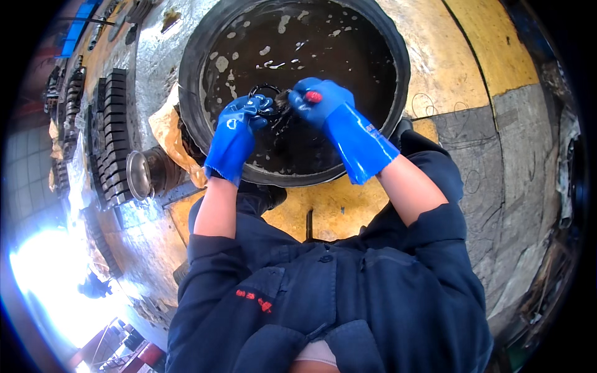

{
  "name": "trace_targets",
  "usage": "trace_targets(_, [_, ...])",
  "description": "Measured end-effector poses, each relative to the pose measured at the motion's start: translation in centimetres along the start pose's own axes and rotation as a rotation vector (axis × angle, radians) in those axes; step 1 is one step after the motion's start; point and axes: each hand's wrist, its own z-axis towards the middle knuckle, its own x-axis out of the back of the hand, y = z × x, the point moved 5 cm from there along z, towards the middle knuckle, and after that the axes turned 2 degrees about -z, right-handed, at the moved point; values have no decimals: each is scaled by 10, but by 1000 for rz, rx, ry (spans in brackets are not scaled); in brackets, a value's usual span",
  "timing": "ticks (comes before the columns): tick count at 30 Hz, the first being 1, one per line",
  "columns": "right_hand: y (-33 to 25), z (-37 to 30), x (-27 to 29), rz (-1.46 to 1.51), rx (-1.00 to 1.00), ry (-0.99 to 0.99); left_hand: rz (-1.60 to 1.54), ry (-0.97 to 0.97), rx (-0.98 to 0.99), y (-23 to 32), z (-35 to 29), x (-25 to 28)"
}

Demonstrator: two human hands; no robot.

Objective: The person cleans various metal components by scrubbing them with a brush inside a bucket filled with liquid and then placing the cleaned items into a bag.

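In blue rubber gloves, both my hands are above a wide black round tub (190,93) of dark liquid with patches of foam. My left hand (239,121) is closed on a wet, dark ring-shaped metal part (255,89), held near the tub's near side. Just to its right, my right hand (323,104) grips a brush whose red handle (313,97) shows at the fist. The brush's dark bristles (283,101) are against or very close to the ring's right side; I cannot tell which. Dark strands or drips hang below them over the liquid.
Left of the tub lie a crumpled tan wrapping (169,133) and a metal cylinder with a round flange (139,175). Farther left stands a row of dark ribbed metal parts (116,130). Thin wire loops (460,115) lie on the worn floor at right. My legs straddle the tub's near edge.
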Motion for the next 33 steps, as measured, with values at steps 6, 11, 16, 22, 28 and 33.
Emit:
trace_targets(6, [22,10,12,227,-100,150,-1,62,126,5,4,-5])
trace_targets(11, [4,27,10,897,29,-90,305,50,-60,15,7,-18])
trace_targets(16, [-1,27,25,720,-34,-105,660,103,-394,-12,24,5])
trace_targets(22, [38,22,27,1001,-349,13,636,74,-497,12,22,-10])
trace_targets(28, [41,4,40,1299,-435,98,10,9,-144,34,2,-19])
trace_targets(33, [25,-9,38,1189,-301,20,-262,38,-104,42,2,-13])
